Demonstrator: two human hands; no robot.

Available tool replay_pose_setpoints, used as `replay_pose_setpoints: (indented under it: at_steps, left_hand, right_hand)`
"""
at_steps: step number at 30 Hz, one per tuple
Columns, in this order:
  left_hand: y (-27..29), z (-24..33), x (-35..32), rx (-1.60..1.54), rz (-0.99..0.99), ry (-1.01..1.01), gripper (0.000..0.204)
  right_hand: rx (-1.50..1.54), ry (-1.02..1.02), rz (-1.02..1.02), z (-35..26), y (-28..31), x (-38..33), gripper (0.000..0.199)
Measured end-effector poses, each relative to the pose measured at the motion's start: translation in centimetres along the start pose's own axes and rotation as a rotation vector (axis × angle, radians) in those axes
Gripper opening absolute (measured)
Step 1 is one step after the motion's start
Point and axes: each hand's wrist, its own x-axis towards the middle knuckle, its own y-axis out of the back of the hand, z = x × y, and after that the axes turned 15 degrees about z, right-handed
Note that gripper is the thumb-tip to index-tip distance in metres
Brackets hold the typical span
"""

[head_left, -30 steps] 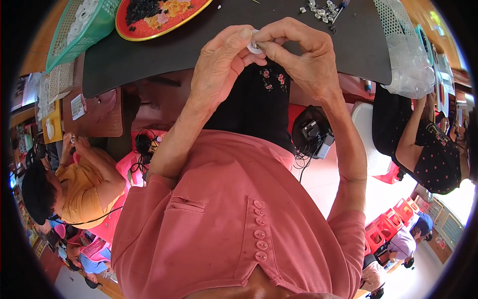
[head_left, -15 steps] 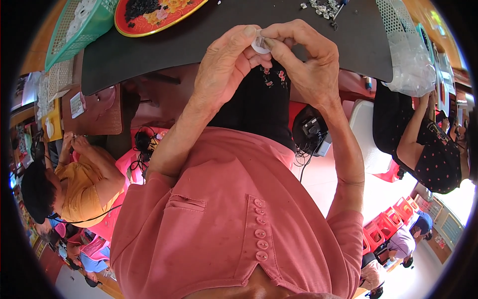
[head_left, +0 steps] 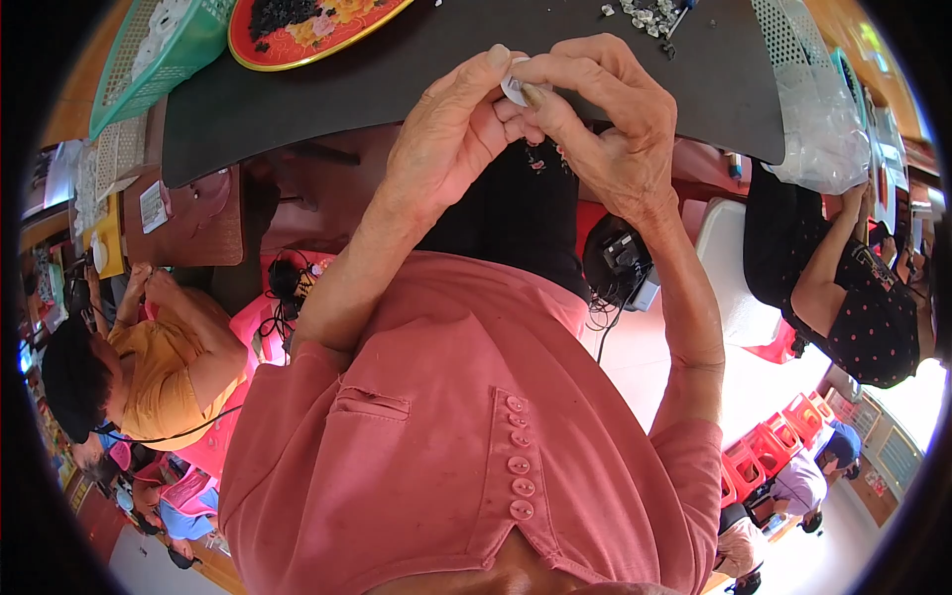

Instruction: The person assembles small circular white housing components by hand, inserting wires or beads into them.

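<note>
Both my hands meet over the near edge of a dark table [head_left: 327, 104]. Between my fingertips is a small round whitish piece [head_left: 513, 87], disc-like, partly covered by my fingers. My left hand [head_left: 451, 124] pinches it at its left edge, thumb on top. From the other side, the thumb and forefinger of my right hand [head_left: 615, 114] close on it. Whether anything smaller sits on the disc I cannot tell. Farther off on the table lie a red floral tray [head_left: 347, 45] holding small black pieces [head_left: 278, 22] and a pile of small clear pieces [head_left: 643, 16].
A green basket [head_left: 164, 84] with white contents stands at the left. Clear plastic bags [head_left: 818, 139] hang at the table's right end. A person in yellow [head_left: 174, 377] sits at left; another in dotted black [head_left: 858, 307] is at right. Red stools [head_left: 769, 446] stand behind.
The disc has tilted and shifted slightly left between my fingers. My right hand has moved up a little, its forefinger now reaching farther across the disc.
</note>
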Motion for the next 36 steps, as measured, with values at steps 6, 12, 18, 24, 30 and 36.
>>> replay_pose_setpoints:
  at_steps: [6, 12, 18, 24, 30, 36]
  left_hand:
    - [-0.6, -0.2, -0.3, -0.056, 0.100, 0.043, 0.030]
    - [-0.8, -0.6, -0.5, 0.129, 0.106, -0.172, 0.026]
    - [-0.3, -0.3, 0.0, 0.149, 0.150, -0.239, 0.026]
    - [-0.6, 0.1, -0.1, 0.020, 0.004, -0.101, 0.031]
    - [-0.5, 0.4, -0.5, 0.044, -0.045, -0.109, 0.030]
    - [-0.8, 0.4, -0.9, 0.065, 0.060, -0.155, 0.026]
  right_hand:
    - [-0.259, 0.342, 0.056, 0.7, 0.1, -0.1, 0.020]
    - [-0.323, 0.319, 0.118, 0.5, -0.6, -0.7, 0.018]
    - [-0.104, -0.146, -0.006, -0.7, -0.3, -1.0, 0.018]
    - [0.027, -0.112, 0.151, -0.2, -0.4, -0.9, 0.023]
    - [-0.079, 0.176, 0.115, -0.5, -0.5, -0.4, 0.028]
    - [-0.306, 0.415, 0.074, -0.1, -0.9, -0.5, 0.036]
